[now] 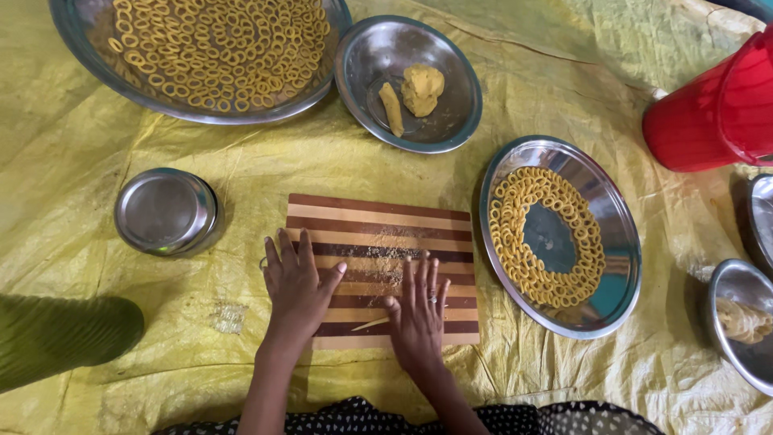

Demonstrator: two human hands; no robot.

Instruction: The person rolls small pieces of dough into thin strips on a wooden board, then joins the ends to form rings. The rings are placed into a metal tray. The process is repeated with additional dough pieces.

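Head view: our left hand (295, 282) and right hand (419, 310) lie flat, fingers spread, on the striped wooden cutting board (378, 234); right palm covers a thin dough strand (370, 324).

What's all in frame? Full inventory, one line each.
board: 1, brown and cream stripes, centre, on the sheet
dough strand: 1, pale yellow, on the board under the right hand
big tray: 1, steel, top left, full of yellow dough rings
bowl: 1, steel, top centre, holds two yellow dough lumps
plate: 1, steel, right of the board, rings laid around its middle
lidded tin: 1, steel, left of the board
bucket: 1, red, top right
side bowl: 1, steel, right edge, pale dough inside
sheet: 1, yellow, under everything
left hand: flat, at the board's left edge
right hand: flat on the board, ring on one finger
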